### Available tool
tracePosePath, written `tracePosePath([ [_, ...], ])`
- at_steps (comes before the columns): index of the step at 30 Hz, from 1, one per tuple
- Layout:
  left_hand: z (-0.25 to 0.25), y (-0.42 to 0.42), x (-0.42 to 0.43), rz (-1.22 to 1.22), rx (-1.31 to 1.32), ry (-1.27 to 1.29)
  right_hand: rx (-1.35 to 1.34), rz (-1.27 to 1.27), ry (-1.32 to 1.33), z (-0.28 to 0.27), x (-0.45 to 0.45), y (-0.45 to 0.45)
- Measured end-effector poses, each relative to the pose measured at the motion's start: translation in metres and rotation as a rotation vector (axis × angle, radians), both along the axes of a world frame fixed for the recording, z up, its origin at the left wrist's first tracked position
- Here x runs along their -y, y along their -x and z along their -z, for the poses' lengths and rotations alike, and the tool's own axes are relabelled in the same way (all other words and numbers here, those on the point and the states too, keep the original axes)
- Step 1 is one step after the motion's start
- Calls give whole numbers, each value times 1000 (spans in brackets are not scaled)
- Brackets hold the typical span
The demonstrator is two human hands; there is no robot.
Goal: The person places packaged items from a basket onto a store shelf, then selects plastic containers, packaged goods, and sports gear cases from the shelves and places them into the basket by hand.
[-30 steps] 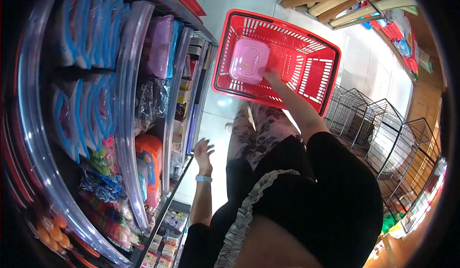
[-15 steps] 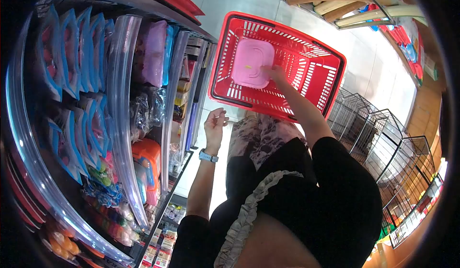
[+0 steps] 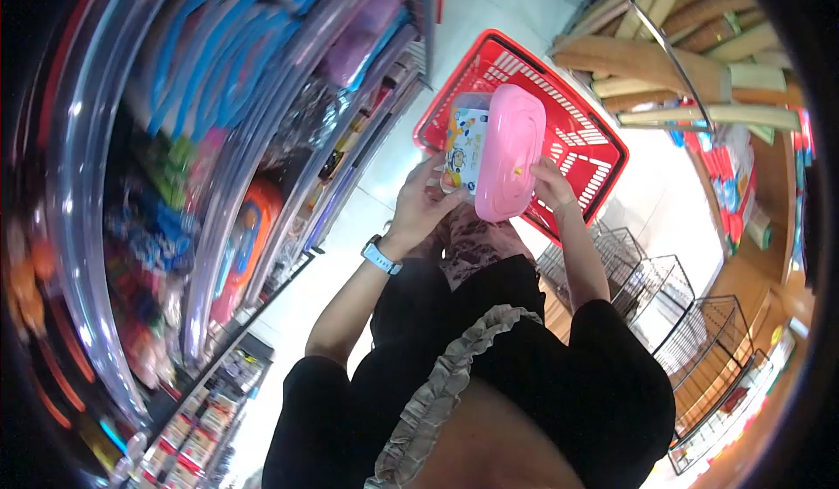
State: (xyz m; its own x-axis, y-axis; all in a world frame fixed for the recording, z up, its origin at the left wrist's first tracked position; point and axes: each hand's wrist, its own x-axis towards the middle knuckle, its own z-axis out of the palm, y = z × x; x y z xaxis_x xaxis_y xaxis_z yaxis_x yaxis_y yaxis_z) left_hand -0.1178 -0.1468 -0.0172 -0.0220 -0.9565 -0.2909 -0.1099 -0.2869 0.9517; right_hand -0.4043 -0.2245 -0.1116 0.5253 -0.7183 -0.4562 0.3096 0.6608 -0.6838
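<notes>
A plastic food container with a pink lid [image 3: 511, 152] is held tilted on its side above the red shopping basket [image 3: 594, 131]. Its clear body carries a printed label [image 3: 467, 150] with orange, yellow and blue pictures, facing left. My left hand [image 3: 422, 202] is closed at the lower left of the body, fingers partly behind it. My right hand [image 3: 552, 185] grips the right edge of the pink lid, near a small yellow mark. The basket sits behind and below the container, partly covered by it.
On the left stand shelves with clear plastic edges [image 3: 232, 183], blue-edged packs [image 3: 227, 61] and an orange item [image 3: 258, 214]. To the right are black wire baskets [image 3: 690, 332] and a rack of brown and yellowish rolls [image 3: 647, 61]. Pale floor tiles [image 3: 481, 0] show between.
The container has come up out of the basket and turned on its side, showing its label. My left hand has moved in to hold it. The view has shifted.
</notes>
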Motion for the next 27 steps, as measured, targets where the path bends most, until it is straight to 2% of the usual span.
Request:
tracePosePath([
  [1,-1,-6,-10,-28,84,115,17,-23,31,-18,-1,-16],
  [5,-33,-46,-58,-116,-94,-73,-39,-227,106,-40,-8,-61],
  [8,-28,-76,-108,-201,-61,75,-28,-416,192,-54,-12,-113],
  [9,-35,-89,-126,-196,-179,0,-31,-505,218,-67,-16,-137],
  [12,-16,-124,-192,-361,-364,133,-109,-761,346,-85,-31,-204],
  [16,-30,-151,-274,-539,-365,12,-154,-1069,635,-123,-80,-306],
  [18,-38,-156,-312,-666,-446,-15,-169,-1231,823,-133,-109,-349],
  [21,-24,-155,-365,-900,-580,21,-199,-1382,818,-153,-157,-403],
  [24,-3,-156,-405,-1084,-740,100,-147,-1297,970,-126,-199,-445],
  [25,-1,-158,-412,-1138,-758,139,-124,-1312,930,-132,-213,-455],
  [27,3,-162,-421,-1239,-796,211,-71,-1190,1066,-130,-238,-469],
])
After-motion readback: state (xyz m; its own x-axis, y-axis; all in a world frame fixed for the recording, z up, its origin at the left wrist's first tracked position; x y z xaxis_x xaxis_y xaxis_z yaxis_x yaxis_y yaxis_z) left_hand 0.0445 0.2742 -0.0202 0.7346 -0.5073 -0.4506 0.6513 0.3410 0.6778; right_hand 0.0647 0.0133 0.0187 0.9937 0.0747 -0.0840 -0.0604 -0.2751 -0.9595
